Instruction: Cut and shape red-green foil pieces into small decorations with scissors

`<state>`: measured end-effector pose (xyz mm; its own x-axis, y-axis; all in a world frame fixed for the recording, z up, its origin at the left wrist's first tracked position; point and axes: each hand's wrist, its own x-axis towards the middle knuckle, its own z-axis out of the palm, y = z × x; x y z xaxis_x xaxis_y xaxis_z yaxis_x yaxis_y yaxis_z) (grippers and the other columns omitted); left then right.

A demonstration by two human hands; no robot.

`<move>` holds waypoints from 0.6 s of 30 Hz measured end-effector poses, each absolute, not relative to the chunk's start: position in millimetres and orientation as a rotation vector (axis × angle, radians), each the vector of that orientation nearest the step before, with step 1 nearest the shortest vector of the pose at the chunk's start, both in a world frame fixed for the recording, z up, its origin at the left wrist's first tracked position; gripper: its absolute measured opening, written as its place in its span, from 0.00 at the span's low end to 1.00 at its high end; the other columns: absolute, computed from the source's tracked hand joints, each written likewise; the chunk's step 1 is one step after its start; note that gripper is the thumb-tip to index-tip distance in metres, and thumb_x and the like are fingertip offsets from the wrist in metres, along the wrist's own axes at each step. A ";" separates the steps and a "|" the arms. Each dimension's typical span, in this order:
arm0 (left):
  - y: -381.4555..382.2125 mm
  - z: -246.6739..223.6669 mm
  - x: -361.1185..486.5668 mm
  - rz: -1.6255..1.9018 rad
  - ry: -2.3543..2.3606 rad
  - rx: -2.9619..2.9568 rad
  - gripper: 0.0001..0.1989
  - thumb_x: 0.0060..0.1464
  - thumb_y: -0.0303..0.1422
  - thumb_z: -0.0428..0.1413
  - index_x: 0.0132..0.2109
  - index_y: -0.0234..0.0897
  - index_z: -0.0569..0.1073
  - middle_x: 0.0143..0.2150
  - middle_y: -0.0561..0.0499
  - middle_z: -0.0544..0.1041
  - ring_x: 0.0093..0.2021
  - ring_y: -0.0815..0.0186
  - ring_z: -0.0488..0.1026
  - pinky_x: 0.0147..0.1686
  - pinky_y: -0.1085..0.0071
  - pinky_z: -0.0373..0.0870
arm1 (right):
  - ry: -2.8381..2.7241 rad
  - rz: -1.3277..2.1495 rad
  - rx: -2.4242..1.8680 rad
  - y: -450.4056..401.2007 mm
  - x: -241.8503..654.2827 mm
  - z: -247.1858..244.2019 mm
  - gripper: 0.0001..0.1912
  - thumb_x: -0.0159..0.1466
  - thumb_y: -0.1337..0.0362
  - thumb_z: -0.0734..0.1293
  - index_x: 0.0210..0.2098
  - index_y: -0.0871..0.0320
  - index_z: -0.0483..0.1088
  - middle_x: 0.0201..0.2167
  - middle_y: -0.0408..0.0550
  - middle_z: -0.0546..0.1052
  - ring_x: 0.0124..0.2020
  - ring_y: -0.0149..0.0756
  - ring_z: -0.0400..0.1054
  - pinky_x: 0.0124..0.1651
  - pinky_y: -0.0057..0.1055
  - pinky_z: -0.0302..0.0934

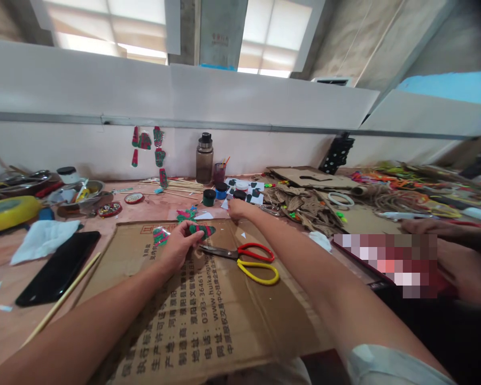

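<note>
My left hand [181,243] pinches a small green cutout piece with red stripes [203,231] above a flattened cardboard sheet [264,321]. Beside that hand lies another striped piece [160,235] with a shiny surface. Scissors [238,254] with one red and one yellow handle rest on the cardboard, blades toward my left hand. My right hand [237,208] reaches out to the far side, its fingers curled together near a white paper scrap [225,203]. What those fingers hold, if anything, is too small to make out. Close by stand a green paint jar [209,198] and a blue paint jar [221,191].
A black phone [58,269], a white tissue [44,241] and a thin stick [62,299] lie at left. A bottle [204,160] stands by the wall. Brown rope [300,206] is heaped at right, near another person's hand [428,230].
</note>
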<state>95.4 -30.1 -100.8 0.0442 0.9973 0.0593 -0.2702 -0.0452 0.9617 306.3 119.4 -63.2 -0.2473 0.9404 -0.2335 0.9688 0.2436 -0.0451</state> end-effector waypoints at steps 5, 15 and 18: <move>-29.2 -103.4 94.5 1.331 0.948 1.072 0.24 0.37 0.43 0.73 0.33 0.36 0.70 0.23 0.56 0.73 0.21 0.73 0.63 0.23 0.77 0.56 | 2.571 -0.401 1.898 104.9 319.1 -51.5 0.13 0.69 0.66 0.68 0.52 0.64 0.74 0.48 0.53 0.79 0.45 0.38 0.75 0.48 0.34 0.70; -28.7 -103.3 92.0 1.329 0.901 1.031 0.21 0.40 0.43 0.74 0.33 0.35 0.74 0.25 0.56 0.73 0.21 0.75 0.62 0.22 0.77 0.55 | 2.770 -0.588 1.779 64.4 327.4 -68.0 0.10 0.67 0.65 0.67 0.42 0.59 0.82 0.36 0.43 0.84 0.38 0.33 0.76 0.42 0.23 0.64; -29.5 -103.6 91.3 1.333 0.894 0.993 0.21 0.40 0.43 0.73 0.35 0.35 0.76 0.27 0.54 0.75 0.22 0.75 0.63 0.22 0.78 0.56 | 2.752 -0.340 2.008 70.8 344.0 -65.3 0.16 0.72 0.64 0.62 0.50 0.61 0.80 0.47 0.50 0.83 0.48 0.36 0.75 0.51 0.26 0.63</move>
<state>91.3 -29.5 -103.6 0.0519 0.9979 0.0376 -0.3443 -0.0174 0.9387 344.0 70.8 -65.3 -0.2861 0.9520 0.1092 0.8967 0.3062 -0.3197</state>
